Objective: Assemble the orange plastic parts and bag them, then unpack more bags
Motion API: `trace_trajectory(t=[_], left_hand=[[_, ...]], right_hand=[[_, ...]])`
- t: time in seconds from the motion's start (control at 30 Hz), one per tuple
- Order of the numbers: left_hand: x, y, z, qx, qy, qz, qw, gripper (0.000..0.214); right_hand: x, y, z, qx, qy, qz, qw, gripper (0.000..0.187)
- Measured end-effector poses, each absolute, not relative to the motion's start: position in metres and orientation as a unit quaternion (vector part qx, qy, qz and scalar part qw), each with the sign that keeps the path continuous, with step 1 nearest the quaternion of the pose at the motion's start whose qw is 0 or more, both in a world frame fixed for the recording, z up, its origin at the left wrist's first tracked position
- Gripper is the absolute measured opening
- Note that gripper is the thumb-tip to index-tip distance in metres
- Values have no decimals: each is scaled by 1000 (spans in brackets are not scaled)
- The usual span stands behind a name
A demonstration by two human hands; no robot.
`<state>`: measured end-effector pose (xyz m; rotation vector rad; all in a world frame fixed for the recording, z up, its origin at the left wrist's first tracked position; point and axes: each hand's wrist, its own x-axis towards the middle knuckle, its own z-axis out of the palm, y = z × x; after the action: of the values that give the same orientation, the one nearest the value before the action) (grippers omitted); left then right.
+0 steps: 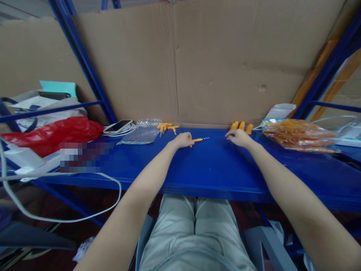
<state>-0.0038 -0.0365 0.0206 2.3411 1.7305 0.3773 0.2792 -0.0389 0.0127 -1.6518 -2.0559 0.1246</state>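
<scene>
My left hand rests on the blue shelf, fingers closed round the orange handle of a small corkscrew whose metal spiral points right. My right hand lies on the shelf a little to the right of it, fingers curled, just in front of three orange caps; what it holds, if anything, is hidden. More orange corkscrews lie behind my left hand near the cardboard wall.
A clear bag of orange pieces lies at the right. An empty clear bag, a phone with white cable and a red plastic bag sit at the left. Cardboard backs the shelf; blue frame posts stand either side.
</scene>
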Motion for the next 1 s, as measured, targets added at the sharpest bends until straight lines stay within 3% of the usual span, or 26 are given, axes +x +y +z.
trace_trajectory(t=[0.3,0.53,0.73,0.9,1.0], left_hand=[[-8,-29,10,782,569,238,89,23],[-9,-28,10,774,569,254,111,28],[-10,-28,9,761,570,252,180,30],[-8,-24,9,733,587,248,239,28],[-8,-23,12,708,597,246,285,25]], right_hand=[[281,-36,11,-637,-730,14,248,26],[307,-35,9,-706,-611,-101,342,41],[328,-34,-5,-780,-528,-11,338,56],[337,-29,-10,-795,-497,68,340,44],[340,-26,-9,-787,-469,126,379,48]])
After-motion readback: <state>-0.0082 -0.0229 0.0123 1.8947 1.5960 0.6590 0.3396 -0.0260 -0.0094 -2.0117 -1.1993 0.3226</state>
